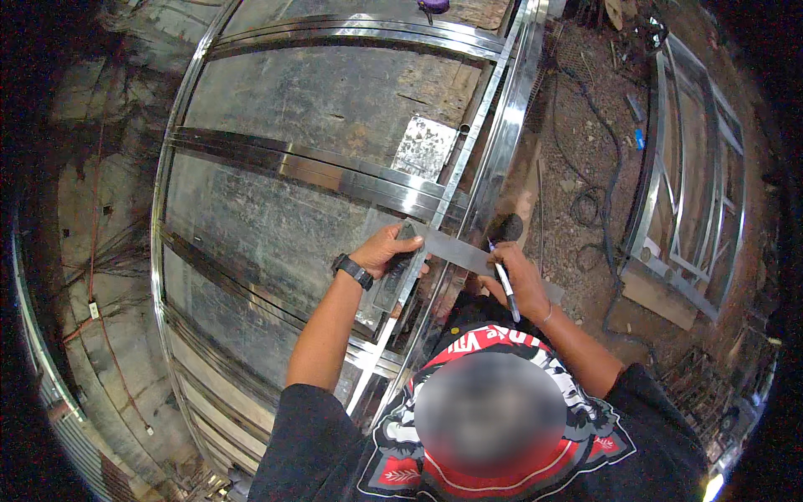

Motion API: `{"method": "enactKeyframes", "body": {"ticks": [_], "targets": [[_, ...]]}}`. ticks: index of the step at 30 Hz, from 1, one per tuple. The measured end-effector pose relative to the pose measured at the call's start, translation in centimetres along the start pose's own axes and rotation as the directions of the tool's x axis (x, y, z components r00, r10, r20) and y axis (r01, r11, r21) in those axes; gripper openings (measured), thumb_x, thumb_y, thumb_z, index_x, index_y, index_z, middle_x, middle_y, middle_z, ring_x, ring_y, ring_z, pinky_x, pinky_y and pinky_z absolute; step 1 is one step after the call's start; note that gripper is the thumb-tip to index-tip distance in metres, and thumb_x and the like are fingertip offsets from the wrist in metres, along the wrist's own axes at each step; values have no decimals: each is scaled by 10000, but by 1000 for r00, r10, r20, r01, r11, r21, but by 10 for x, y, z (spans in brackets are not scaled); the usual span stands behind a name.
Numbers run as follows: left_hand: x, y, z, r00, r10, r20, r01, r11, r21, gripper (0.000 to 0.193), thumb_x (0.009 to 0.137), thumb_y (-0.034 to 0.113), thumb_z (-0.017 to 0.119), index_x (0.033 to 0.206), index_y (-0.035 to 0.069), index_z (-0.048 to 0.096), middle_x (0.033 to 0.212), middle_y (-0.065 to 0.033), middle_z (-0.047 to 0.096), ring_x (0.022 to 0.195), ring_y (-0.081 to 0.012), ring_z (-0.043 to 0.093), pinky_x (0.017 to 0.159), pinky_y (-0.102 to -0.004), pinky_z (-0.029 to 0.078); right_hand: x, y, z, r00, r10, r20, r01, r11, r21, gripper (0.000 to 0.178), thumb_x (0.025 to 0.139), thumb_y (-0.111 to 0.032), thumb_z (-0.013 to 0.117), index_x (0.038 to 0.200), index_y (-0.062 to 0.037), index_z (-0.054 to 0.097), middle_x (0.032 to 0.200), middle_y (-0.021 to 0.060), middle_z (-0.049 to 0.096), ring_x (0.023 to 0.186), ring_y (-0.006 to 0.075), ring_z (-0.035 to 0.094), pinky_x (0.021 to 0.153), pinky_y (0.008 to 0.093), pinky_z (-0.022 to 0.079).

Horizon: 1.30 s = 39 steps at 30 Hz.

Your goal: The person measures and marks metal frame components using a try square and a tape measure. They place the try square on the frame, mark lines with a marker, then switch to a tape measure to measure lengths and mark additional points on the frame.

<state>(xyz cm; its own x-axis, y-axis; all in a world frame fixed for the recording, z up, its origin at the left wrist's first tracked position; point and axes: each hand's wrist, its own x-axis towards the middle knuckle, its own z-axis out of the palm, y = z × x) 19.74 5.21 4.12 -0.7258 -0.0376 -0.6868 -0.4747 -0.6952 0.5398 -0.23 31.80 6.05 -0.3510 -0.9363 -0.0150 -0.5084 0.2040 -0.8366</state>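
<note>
My left hand (386, 249) is closed on the corner of a metal square, its thumb on top. The flat blade (456, 251) of this square lies across the shiny metal rail at the near edge of a large frame (493, 159). My right hand (525, 283) holds a white pen (505, 289) between its fingers at the blade's right end. The pen's upper end points toward me. Its dark tip is up near the blade, and I cannot tell whether it touches. Part of the left fingers is hidden beneath the square.
Polished crossbars (326, 167) span the frame over a dark, worn board (276, 92). A bright metal plate (425, 146) lies on that board. A purple object (435, 6) sits at the far end. At right, a smaller metal frame (661, 167) and a black cable (617, 167) lie on the ground.
</note>
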Motion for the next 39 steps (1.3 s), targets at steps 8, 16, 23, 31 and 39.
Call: {"method": "enactKeyframes", "body": {"ticks": [8, 16, 23, 31, 39], "targets": [[2, -1, -3, 999, -33, -15, 34, 999, 6, 405, 952, 270, 783, 1228, 34, 605, 984, -140, 713, 809, -291, 762, 730, -430, 660, 0, 5, 4, 1000, -29, -6, 29, 999, -35, 422, 821, -152, 798, 1161, -65, 563, 1145, 179, 597, 1014, 418, 642, 818, 463, 565], [6, -11, -8, 999, -16, -31, 16, 1000, -8, 408, 947, 263, 789, 1218, 36, 587, 974, -145, 714, 802, -303, 770, 667, -411, 652, -1, 8, 5, 993, -103, -51, 97, 990, -98, 415, 819, -191, 820, 1143, -63, 594, 1148, 193, 622, 1041, 407, 651, 854, 435, 547], [-1, -2, 1, 999, 8, -46, -6, 999, 42, 337, 949, 209, 775, 1188, 37, 610, 962, -105, 736, 778, -228, 744, 704, -387, 634, 34, -17, 17, 940, 336, -61, -232, 759, 608, 226, 983, -191, 683, 1147, -48, 624, 1081, 89, 684, 990, 164, 662, 871, 326, 538], [-1, -4, 4, 993, 63, -96, -57, 996, 72, 345, 934, 234, 796, 1175, 51, 630, 978, -70, 748, 788, -178, 725, 726, -358, 613, 72, -3, 50, 927, 342, 151, -343, 619, 706, 240, 975, -155, 736, 1147, -18, 640, 1034, 78, 749, 883, 89, 682, 772, 241, 551], [-1, -9, 1, 995, 4, -96, 2, 998, 66, 345, 946, 228, 781, 1181, 35, 619, 976, -120, 750, 780, -235, 752, 715, -399, 647, 76, -2, 51, 941, 291, 170, -329, 681, 655, 250, 970, -205, 747, 1120, -30, 650, 991, 24, 713, 904, 65, 641, 773, 240, 525]]}}
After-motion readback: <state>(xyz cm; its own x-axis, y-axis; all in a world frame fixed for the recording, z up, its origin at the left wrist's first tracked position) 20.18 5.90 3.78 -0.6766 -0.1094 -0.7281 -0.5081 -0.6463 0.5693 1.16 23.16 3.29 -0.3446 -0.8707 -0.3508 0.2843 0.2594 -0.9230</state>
